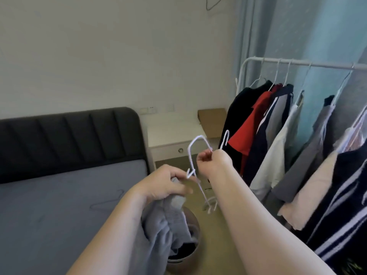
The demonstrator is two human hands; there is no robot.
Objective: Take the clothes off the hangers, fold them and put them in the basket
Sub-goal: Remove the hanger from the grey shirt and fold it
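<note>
View from the head, down along two bare forearms. Nearest, bunched in the curled fingers of the left hand (168,183): a pale blue-grey garment (162,225), drooping straight down from that grip. Directly under the hanging cloth: a round grey basket (197,241) on the floor, with dark clothes inside. Just beyond and to the right of the left-hand grip: the right hand (212,160), fingers pinched round a white hanger (189,155) near its hook. Held on end, long axis running up and down, lower end dangling beside the garment and seemingly clear of the cloth. Probably next: folding, with the left hand nearer the garment and the bed (59,205) to the left of both grips. Farther off, right of the right hand: a white rack (297,62) with more clothes on hangers.
</note>
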